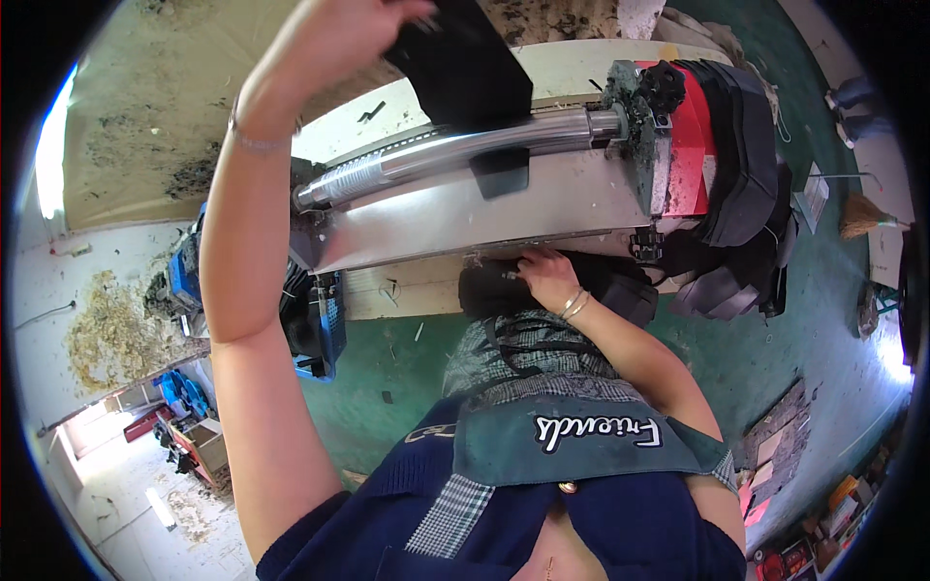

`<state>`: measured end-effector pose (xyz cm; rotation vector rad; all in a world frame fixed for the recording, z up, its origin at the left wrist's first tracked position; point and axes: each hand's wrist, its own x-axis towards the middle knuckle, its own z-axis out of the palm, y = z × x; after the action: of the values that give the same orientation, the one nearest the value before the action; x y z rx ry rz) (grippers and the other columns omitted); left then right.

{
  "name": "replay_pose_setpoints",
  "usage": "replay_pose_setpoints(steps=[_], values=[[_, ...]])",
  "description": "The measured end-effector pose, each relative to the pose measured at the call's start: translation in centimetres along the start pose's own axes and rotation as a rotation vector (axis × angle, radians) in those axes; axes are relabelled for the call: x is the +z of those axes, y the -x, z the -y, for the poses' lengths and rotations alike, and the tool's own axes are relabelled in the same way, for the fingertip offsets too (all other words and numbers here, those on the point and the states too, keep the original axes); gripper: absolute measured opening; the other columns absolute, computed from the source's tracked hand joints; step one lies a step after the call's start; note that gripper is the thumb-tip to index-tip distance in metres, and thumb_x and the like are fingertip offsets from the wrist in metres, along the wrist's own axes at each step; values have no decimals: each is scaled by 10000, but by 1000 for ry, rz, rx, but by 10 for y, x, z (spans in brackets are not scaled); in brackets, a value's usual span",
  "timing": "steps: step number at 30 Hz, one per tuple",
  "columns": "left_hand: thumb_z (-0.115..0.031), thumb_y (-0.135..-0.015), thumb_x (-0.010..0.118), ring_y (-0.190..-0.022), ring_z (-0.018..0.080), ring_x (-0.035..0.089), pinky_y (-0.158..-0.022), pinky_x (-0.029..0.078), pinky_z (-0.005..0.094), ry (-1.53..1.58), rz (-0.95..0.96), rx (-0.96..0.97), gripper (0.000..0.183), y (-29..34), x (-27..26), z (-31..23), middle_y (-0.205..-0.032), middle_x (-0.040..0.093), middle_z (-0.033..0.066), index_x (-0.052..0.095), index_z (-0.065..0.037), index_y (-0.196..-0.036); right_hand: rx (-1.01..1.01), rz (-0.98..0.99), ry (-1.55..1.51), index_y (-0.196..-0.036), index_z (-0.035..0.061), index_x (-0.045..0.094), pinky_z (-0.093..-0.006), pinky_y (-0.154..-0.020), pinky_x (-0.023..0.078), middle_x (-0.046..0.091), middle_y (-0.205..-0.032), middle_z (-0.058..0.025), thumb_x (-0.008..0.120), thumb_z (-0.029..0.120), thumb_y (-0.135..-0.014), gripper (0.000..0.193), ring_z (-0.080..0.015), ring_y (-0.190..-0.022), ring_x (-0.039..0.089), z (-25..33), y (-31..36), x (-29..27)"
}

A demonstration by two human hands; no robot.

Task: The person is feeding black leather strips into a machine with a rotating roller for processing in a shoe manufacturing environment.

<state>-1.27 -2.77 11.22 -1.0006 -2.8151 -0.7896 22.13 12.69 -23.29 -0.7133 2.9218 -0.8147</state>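
My left hand [334, 44] is raised beyond the shiny metal roller [475, 141] of a machine. Its blurred fingers close at the left edge of a black flat piece [467, 73], which stands over the roller's far side. Part of that piece is cut off by the top of the view. Lower down, my right hand [550, 278] rests at the near edge of the metal plate [572, 198], its bent fingers gripping dark pieces [489, 288] stacked over my lap. A dark patch shows on the plate below the roller; I cannot tell whether it is a piece or a reflection.
The machine's red and grey end housing [688, 145] carries a black knob [663, 85]. Stacked black pieces [744, 155] hang beside it on the right. A blue crate [332, 324] stands below left. A broom [862, 218] is far right, on the green floor's side.
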Motion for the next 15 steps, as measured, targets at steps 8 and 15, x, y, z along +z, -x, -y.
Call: replay_pose_setpoints(steps=[8, 15], values=[[56, -781, 571, -785, 174, 646, -740, 507, 297, -150, 86, 105, 220, -20, 75, 80, -871, 694, 112, 679, -22, -956, 188, -414, -672, -899, 13, 641, -319, -585, 509, 655, -779, -162, 706, 45, -789, 131, -284, -661, 664, 72, 3, -137], [-186, -805, 625, -644, 142, 548, -634, 447, 298, 129, 564, -218, 179, 1, 158, 62, -666, 610, 62, 689, -25, -850, 666, -387, -708, -969, -85, 608, -335, -636, 509, 669, -799, -204, 774, 170, -750, 375, -276, -702, 669, 24, -59, -128]])
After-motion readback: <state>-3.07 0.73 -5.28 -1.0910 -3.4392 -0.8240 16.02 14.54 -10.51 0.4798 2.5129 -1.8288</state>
